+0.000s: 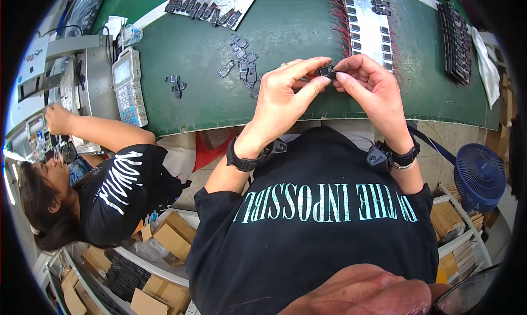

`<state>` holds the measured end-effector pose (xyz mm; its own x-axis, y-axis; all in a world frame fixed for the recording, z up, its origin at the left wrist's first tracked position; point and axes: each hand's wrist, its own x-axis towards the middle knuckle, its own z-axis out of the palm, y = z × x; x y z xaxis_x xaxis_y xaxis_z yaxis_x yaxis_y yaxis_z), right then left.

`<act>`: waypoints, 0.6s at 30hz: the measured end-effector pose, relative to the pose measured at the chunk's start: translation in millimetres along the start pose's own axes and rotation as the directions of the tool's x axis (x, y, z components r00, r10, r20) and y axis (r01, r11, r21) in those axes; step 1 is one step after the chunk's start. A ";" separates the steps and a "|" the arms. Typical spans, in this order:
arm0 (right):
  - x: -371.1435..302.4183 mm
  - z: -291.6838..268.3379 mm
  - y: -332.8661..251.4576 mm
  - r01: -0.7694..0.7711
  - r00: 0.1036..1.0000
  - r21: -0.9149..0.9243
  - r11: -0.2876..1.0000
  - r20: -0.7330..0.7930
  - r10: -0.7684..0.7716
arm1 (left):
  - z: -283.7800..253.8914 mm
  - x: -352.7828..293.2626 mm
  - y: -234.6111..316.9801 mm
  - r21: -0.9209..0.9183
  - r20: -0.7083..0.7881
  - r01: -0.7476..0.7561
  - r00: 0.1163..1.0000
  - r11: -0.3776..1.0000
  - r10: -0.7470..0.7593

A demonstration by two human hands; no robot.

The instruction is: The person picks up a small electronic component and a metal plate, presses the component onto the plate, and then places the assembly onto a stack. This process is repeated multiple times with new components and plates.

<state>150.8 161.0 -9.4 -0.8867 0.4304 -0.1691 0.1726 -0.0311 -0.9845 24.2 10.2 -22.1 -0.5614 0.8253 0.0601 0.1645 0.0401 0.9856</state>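
Above the green table mat, my left hand (286, 91) and my right hand (369, 83) meet at the fingertips. Between them is a small black plastic part (327, 71), pinched by thumb and fingers on both sides. Its exact kind is too small to make out, and the fingers cover part of it. Just left of my left hand lies a loose scatter of similar black plastic pieces (251, 72). Beyond my right hand stretches a white board (366, 26) lined with small black modules with thin red wires along both edges.
Another white board (241, 3) with rows of black parts lies at the far left. A few black pieces (177, 86) sit near a grey keypad device (129, 87). Stacked black trays (454, 43) stand right. A co-worker (110, 194) works at left; a blue fan (480, 175) is at right.
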 end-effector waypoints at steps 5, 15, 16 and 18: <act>-1.4 -0.6 -6.9 0.098 0.986 -0.170 0.981 -0.118 -0.119 | 3.5 -0.1 -3.0 -0.085 -0.022 0.129 0.991 0.988 -0.131; 2.9 -3.7 -11.0 0.189 0.979 -0.285 0.940 -0.023 -0.204 | 5.0 4.0 5.2 -0.096 0.032 0.150 0.988 0.984 -0.148; 3.7 -4.6 -11.3 0.210 0.975 -0.285 0.935 -0.014 -0.223 | 5.1 4.2 5.2 -0.096 0.033 0.150 0.988 0.984 -0.148; 6.0 -6.8 -11.7 0.251 0.965 -0.285 0.925 0.003 -0.262 | 4.6 4.2 4.7 -0.096 0.033 0.124 0.992 0.988 -0.122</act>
<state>146.4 170.1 1.5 -0.9020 0.4213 0.0941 0.0590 0.3362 -0.9399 26.4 16.4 -18.0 -0.5504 0.8323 -0.0656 0.0149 0.0884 0.9960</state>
